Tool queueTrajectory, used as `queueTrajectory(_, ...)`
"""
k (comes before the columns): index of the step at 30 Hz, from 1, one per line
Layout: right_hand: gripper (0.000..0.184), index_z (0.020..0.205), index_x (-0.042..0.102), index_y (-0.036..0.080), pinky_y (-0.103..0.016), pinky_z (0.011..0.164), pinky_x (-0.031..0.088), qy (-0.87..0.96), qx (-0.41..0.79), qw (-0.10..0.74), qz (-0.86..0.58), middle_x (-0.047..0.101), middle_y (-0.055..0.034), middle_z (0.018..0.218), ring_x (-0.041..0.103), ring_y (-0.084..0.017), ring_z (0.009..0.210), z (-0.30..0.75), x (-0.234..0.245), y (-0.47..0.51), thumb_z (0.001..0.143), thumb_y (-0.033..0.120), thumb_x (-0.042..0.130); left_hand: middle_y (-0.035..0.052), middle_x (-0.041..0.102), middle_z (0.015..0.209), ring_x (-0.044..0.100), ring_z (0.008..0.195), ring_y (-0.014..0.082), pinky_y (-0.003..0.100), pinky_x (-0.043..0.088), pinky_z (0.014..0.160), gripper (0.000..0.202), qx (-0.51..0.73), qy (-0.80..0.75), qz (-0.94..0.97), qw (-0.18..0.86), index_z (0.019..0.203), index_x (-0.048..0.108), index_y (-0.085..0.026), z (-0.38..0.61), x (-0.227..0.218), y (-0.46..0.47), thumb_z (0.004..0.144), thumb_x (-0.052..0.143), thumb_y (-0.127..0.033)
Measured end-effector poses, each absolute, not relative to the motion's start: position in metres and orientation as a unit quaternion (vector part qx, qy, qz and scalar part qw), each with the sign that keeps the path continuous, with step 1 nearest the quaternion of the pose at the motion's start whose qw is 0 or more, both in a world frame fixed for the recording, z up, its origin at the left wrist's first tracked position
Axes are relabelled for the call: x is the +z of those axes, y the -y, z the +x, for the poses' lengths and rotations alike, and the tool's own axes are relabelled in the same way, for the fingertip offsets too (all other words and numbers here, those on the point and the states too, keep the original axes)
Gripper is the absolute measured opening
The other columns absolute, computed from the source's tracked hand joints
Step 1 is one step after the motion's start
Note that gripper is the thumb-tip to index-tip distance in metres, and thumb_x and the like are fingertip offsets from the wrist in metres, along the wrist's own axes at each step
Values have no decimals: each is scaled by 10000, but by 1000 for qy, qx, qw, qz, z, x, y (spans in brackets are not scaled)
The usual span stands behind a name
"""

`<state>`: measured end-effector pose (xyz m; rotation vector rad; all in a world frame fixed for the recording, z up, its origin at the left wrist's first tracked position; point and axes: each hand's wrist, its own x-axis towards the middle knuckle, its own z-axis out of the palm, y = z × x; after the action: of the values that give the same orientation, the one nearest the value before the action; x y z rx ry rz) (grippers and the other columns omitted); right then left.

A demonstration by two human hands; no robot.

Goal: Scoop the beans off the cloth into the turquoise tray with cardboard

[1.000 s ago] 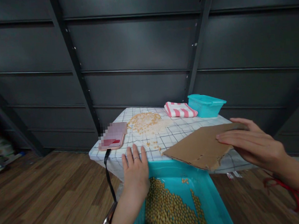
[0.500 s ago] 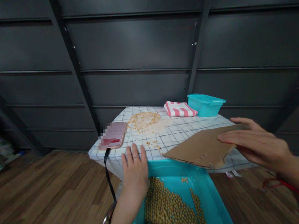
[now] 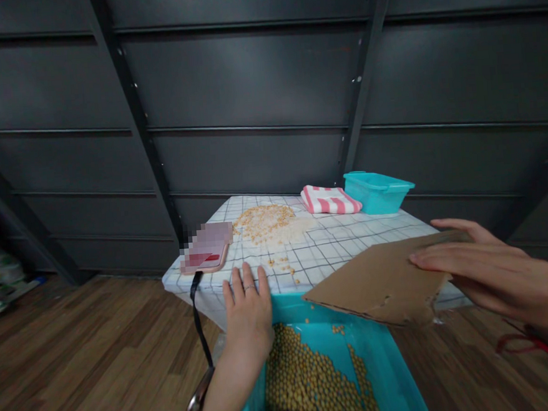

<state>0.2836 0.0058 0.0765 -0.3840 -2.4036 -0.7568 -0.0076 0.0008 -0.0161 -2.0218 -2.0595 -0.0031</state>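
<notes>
My left hand point(image 3: 248, 312) lies flat with its fingers spread on the near edge of the small table point(image 3: 342, 238), right beside the rim of a teal tub point(image 3: 387, 354) that holds many yellow beans point(image 3: 309, 384). My right hand point(image 3: 489, 272) grips a torn piece of brown cardboard point(image 3: 377, 279), tilted over the tub's far right corner. A few beans point(image 3: 283, 269) lie on the checked cloth near the table's edge. Farther back is a pile of beans mixed with pale grains point(image 3: 268, 221).
A pink phone point(image 3: 206, 248) with a black strap lies at the table's left corner. A red-and-white striped cloth point(image 3: 330, 200) and a small teal box point(image 3: 379, 192) sit at the back right. Dark metal wall panels stand behind; wooden floor surrounds the table.
My right hand has drawn the cardboard toward me and to the right, so its torn edge now hangs over the tub. A bean falls into the tub. My left hand has stayed still.
</notes>
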Motion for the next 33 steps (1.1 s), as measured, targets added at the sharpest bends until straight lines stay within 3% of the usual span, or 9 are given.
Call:
queueTrajectory(19,432,1177,473,169,-467,918,417,896,-289,297,-155,667,-52,824,619,-154,783,278,69,-14,779,3,460,223,308,1397,262,1274,371,530,264,1011,604,-10,706,-696,130,1330,311,-75,-8,-17,0,729,365,-34)
queueTrajectory(33,386,1135,496,180,-441,921,432,887,-315,294,-164,670,-37,813,629,-149,761,273,72,-12,783,24,460,241,299,1391,262,1273,375,547,263,1008,601,-37,703,-698,127,1320,332,-80,-9,-18,0,725,352,-2)
